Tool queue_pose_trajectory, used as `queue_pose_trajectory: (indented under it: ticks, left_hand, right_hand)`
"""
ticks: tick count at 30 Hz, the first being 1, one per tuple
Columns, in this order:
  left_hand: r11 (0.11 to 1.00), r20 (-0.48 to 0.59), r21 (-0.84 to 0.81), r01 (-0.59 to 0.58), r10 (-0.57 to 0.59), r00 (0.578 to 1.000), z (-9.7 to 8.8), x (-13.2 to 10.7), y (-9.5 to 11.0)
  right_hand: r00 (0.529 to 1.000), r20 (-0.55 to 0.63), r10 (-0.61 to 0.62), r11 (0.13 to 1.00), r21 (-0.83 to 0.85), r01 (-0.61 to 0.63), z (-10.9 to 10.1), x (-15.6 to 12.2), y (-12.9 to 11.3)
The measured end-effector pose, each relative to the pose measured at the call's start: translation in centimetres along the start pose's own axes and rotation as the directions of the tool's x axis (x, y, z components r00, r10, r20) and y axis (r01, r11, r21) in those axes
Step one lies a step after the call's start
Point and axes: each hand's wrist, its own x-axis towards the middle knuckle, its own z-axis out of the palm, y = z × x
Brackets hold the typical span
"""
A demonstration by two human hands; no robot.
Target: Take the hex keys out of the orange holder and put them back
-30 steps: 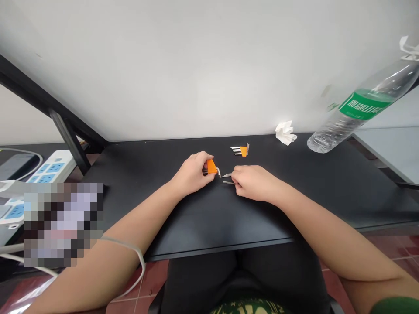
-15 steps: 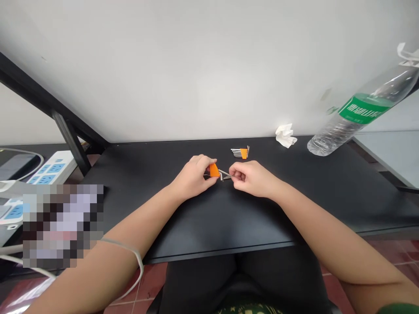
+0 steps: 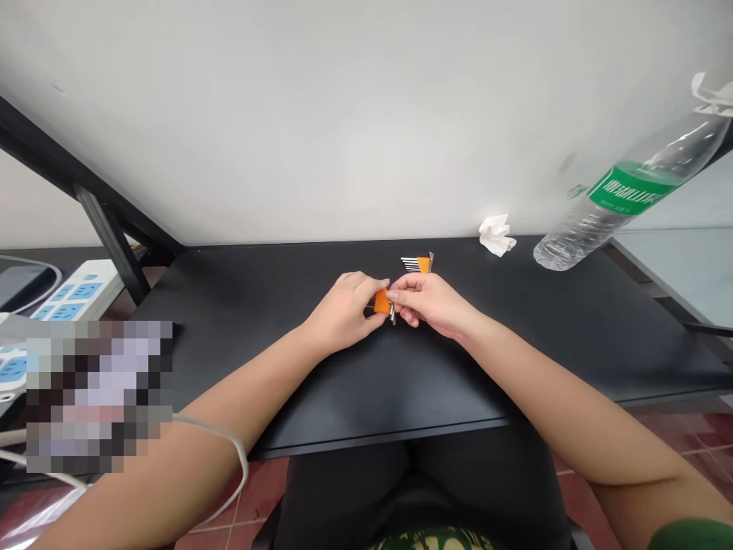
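My left hand grips a small orange holder for hex keys, just above the black table. My right hand is pressed against the holder's right side, its fingertips pinching a thin metal hex key at the holder. The key's far end is hidden by my fingers. A second orange holder with a full row of hex keys lies on the table just behind my right hand.
A crumpled white tissue lies at the back right. A clear plastic bottle with a green label leans at the right. White power strips and a cable sit at the left. A black frame strut crosses the left.
My right hand lifted a hex key off the table and brought it left to the orange holder. The two hands have closed together.
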Motion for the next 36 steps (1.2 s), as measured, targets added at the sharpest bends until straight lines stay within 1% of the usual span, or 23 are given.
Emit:
queue_pose_trajectory:
  ticks: [2,4,5,7,9,11,12,13,15,17,19,21,25,26,29,30,31,32,33,36]
  left_hand:
    - [0.997,-0.017,-0.021,0.075,-0.076,0.997,-0.2,-0.1,-0.3]
    - [0.993,-0.026,-0.035,0.113,-0.114,0.993,-0.5,-0.2,-0.5]
    - [0.993,-0.024,-0.037,0.113,-0.114,0.993,-0.5,-0.2,-0.5]
    - [0.996,-0.017,-0.033,0.083,-0.083,0.996,-0.6,-0.2,-0.4]
    - [0.999,-0.012,-0.021,0.043,-0.044,0.999,-0.5,-0.2,-0.2]
    - [1.000,-0.004,-0.004,0.027,-0.027,1.000,-0.5,-0.1,-0.2]
    - [1.000,-0.001,0.005,0.031,-0.031,1.000,-0.5,-0.1,-0.3]
    - [0.999,0.005,0.013,0.040,-0.040,0.999,-0.6,-0.1,-0.5]
    - [0.998,0.016,0.027,0.059,-0.060,0.998,-0.7,0.0,-0.8]
    - [0.997,0.029,0.039,0.067,-0.068,0.997,-0.8,0.0,-1.2]
    - [0.997,0.039,0.048,0.064,-0.065,0.997,-0.9,0.0,-1.4]
    - [0.997,0.040,0.049,0.063,-0.065,0.997,-0.9,0.0,-1.5]
    - [0.997,0.041,0.040,0.069,-0.071,0.997,-0.9,0.1,-1.5]
    - [0.997,0.042,0.040,0.069,-0.071,0.997,-0.9,0.1,-1.5]
    - [0.996,0.062,0.052,0.071,-0.074,0.995,-0.7,0.1,-1.6]
    - [0.996,0.074,0.060,0.071,-0.075,0.994,-0.7,0.1,-1.6]
    - [0.995,0.087,0.068,0.067,-0.073,0.993,-0.6,0.1,-1.6]
    - [0.995,0.096,0.076,0.064,-0.071,0.993,-0.6,0.1,-1.7]
    - [0.995,0.100,0.083,0.059,-0.068,0.993,-0.6,0.1,-1.7]
    - [0.995,0.090,0.086,0.045,-0.053,0.995,-0.5,0.1,-1.6]
  right_hand:
    - [1.000,0.031,-0.008,0.998,0.057,0.006,-0.1,0.1,0.1]
    - [0.998,0.063,-0.020,0.999,0.035,0.018,-0.2,0.0,0.2]
    - [0.997,0.068,-0.029,1.000,0.006,0.029,-0.2,0.0,0.3]
    - [0.997,0.059,-0.050,0.996,-0.070,0.054,0.0,0.0,0.3]
    - [0.997,0.041,-0.067,0.981,-0.181,0.074,0.1,0.0,0.3]
    - [0.993,0.013,-0.113,0.937,-0.332,0.111,-0.1,-0.2,0.2]
    - [0.988,0.003,-0.154,0.894,-0.425,0.141,-0.3,-0.3,0.1]
    - [0.979,0.007,-0.202,0.832,-0.527,0.175,-0.7,-0.4,0.0]
    - [0.961,0.063,-0.269,0.659,-0.716,0.231,-1.5,-0.6,0.0]
    - [0.953,0.139,-0.270,0.476,-0.841,0.257,-2.2,-0.7,0.2]
    - [0.954,0.172,-0.247,0.347,-0.903,0.253,-2.5,-0.7,0.4]
    - [0.958,0.182,-0.221,0.267,-0.934,0.238,-2.3,-0.7,0.5]
    - [0.974,0.190,-0.126,0.186,-0.959,0.211,-1.6,-1.1,0.0]
    - [0.976,0.188,-0.108,0.153,-0.967,0.203,-1.4,-1.2,-0.1]
    - [0.977,0.192,-0.094,-0.008,-0.981,0.192,-0.8,-1.7,-0.3]
    - [0.976,0.189,-0.105,-0.047,-0.982,0.185,-0.6,-1.8,-0.4]
    - [0.976,0.179,-0.121,-0.061,-0.983,0.173,-0.4,-1.9,-0.4]
    - [0.977,0.161,-0.141,-0.044,-0.987,0.156,-0.3,-1.9,-0.5]
    - [0.977,0.139,-0.163,0.005,-0.990,0.141,-0.3,-1.9,-0.5]
    - [0.967,0.098,-0.234,0.228,-0.962,0.153,-0.4,-1.7,-0.7]
